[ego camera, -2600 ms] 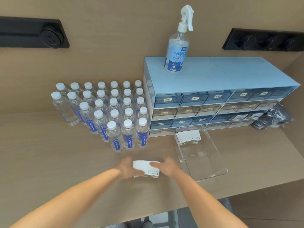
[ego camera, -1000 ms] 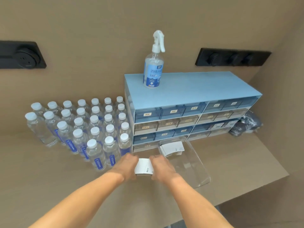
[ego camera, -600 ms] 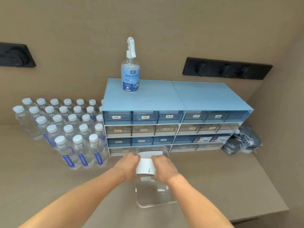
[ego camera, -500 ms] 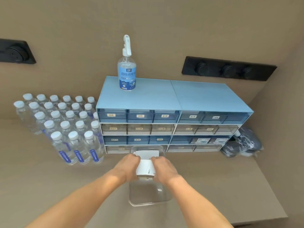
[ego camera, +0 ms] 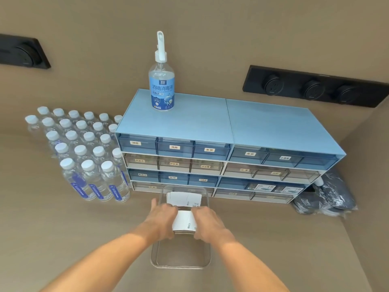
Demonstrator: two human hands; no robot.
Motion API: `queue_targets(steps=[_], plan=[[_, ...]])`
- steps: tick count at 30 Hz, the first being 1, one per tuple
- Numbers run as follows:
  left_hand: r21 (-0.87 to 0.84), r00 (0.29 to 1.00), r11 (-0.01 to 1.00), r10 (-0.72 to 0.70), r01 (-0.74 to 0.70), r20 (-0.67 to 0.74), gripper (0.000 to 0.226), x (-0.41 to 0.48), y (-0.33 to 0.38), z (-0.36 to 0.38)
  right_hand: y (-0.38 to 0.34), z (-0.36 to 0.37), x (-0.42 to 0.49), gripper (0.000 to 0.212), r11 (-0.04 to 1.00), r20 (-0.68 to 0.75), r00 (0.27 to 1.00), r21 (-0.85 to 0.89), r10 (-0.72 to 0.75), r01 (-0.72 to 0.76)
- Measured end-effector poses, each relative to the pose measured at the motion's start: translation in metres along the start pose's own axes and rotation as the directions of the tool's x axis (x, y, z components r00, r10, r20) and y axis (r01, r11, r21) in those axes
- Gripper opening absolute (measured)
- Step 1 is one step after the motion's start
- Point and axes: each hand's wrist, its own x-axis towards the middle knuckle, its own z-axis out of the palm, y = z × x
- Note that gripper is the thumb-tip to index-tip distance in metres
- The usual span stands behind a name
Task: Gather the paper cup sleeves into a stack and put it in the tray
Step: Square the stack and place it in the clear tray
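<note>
Two hands grip one sleeve stack over one tray.

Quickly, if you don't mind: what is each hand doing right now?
Left hand: closed on the stack of cup sleeves, over the clear tray.
Right hand: closed on the same stack.

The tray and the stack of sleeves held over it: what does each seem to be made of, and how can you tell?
Tray: probably clear glossy plastic; the counter shows through it. Stack of sleeves: thin matte white card or paper, with layered edges.
</note>
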Motion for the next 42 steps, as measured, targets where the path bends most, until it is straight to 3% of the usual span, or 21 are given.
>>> queue_targets(steps=[14,22,31,37,42], plan=[[0.082,0.994,0.996,-0.053,0.046,0.091,0.049,0.019,-0.004,0.026,-0.001,0.027,0.035,0.052,0.984,0.097,0.995,-0.174,-0.014,0.031],[0.192,0.999,0.981,-0.034,0.026,0.036,0.034,0.021,-0.001,0.035,-0.003,0.044,0.042,0.047,0.954,0.097,0.994,-0.29,-0.05,0.076],[0.243,1.0,0.97,-0.019,0.014,0.02,0.03,0.02,-0.001,0.038,-0.004,0.049,0.045,0.054,0.937,0.081,0.994,-0.338,-0.069,0.093],[0.257,0.999,0.966,-0.006,-0.006,0.046,0.039,0.023,-0.002,0.04,-0.006,0.049,0.045,0.058,0.944,0.078,0.995,-0.321,-0.055,0.078],[0.224,0.996,0.975,-0.009,-0.01,0.083,0.055,0.025,-0.002,0.038,-0.009,0.041,0.045,0.075,0.963,0.115,0.993,-0.265,-0.013,0.043]])
